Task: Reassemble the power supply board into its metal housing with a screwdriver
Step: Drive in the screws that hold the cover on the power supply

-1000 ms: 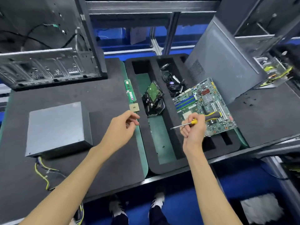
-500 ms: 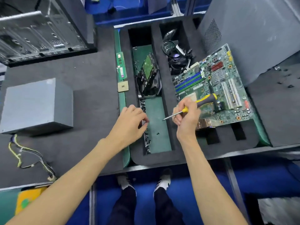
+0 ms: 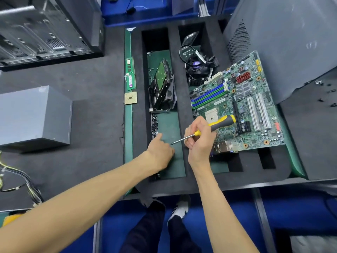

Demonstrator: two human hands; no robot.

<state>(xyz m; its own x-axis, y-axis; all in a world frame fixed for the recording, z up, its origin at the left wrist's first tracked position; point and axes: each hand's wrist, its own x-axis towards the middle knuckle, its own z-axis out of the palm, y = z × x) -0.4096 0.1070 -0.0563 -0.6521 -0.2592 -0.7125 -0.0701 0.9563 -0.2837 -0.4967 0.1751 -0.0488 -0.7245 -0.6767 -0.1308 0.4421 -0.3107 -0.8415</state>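
The grey metal power supply housing [image 3: 34,115] sits at the left on the black foam mat, its yellow and black wires [image 3: 21,187] trailing toward the table's front edge. My right hand [image 3: 199,141] grips a yellow and black screwdriver [image 3: 207,127], tip pointing left and down. My left hand [image 3: 160,149] reaches down into the left slot of the black foam tray [image 3: 184,106], index finger extended toward a line of small dark screws [image 3: 155,125] along the slot's left wall. Its other fingers are hidden from view.
A hard drive [image 3: 162,86] leans in the same slot. A motherboard [image 3: 240,105] lies on the tray's right side, a fan with cables [image 3: 197,64] behind it. A RAM stick [image 3: 130,73] and CPU [image 3: 130,98] lie left of the tray. Computer cases stand at back left [image 3: 45,33] and right [image 3: 282,39].
My left hand moved from above the mat down into the tray slot by the screws. My right hand kept its grip on the screwdriver. The camera tilted down and closer.
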